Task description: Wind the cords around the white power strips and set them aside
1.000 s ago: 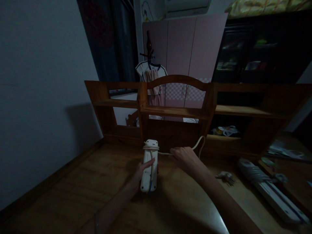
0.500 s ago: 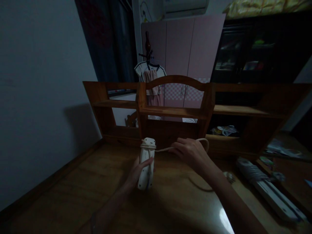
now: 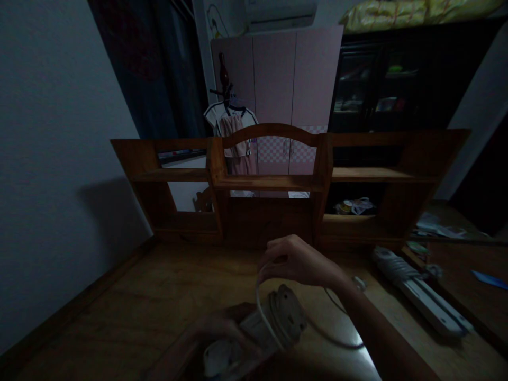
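A white power strip is tilted low over the wooden table, with several turns of its own cord near one end. My left hand is closed around its body. Above the wrapped end, my right hand pinches the white cord, which curves down from the fingers to the strip. More of the cord trails on the table to the right, towards a plug that is partly hidden behind my right forearm.
A second power strip, its cord wound around one end, lies at the table's right side. Along the back stands a wooden shelf unit. A wall bounds the left. A blue flat item lies far right.
The power strip has gone from nearly upright to tilted, its wrapped end swinging right and down. My right hand has moved left, above the strip, with the cord. The view has shifted slightly.
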`<action>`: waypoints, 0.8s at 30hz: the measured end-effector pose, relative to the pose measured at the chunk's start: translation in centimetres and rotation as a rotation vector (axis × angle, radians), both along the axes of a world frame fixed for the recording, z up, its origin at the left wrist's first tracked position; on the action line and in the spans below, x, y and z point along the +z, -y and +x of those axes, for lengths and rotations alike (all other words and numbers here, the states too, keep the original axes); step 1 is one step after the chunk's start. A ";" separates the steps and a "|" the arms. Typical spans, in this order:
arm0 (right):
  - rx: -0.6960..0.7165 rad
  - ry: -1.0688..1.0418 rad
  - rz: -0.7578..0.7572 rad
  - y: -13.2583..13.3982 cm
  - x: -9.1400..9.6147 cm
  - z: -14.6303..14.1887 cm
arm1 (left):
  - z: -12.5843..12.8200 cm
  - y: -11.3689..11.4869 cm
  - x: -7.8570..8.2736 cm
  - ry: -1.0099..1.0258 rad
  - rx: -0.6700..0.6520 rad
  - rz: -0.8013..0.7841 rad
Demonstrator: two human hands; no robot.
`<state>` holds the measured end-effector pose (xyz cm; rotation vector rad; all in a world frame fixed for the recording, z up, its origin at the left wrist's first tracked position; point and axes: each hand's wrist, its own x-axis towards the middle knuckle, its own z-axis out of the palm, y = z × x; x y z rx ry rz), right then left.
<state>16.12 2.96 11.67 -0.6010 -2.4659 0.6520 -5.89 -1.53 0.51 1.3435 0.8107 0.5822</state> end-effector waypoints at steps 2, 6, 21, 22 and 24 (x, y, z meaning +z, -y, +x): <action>0.102 0.010 -0.203 -1.6 -1.2 0.2 | 0.2 -0.2 -0.3 -0.093 -0.189 -0.079; 0.161 0.025 -0.471 -5.0 -4.8 0.1 | 0.0 -0.9 -0.9 -0.054 -0.261 -0.090; -0.145 0.280 -0.334 -7.5 -9.0 -0.3 | 0.9 -2.8 -1.0 0.438 0.419 -0.057; -0.187 0.322 -0.258 -7.3 -9.0 -0.4 | 0.8 -3.0 -1.0 0.450 0.476 -0.070; -0.255 0.346 -0.152 -6.8 -9.0 -0.6 | 0.7 -3.2 -1.0 0.460 0.562 -0.063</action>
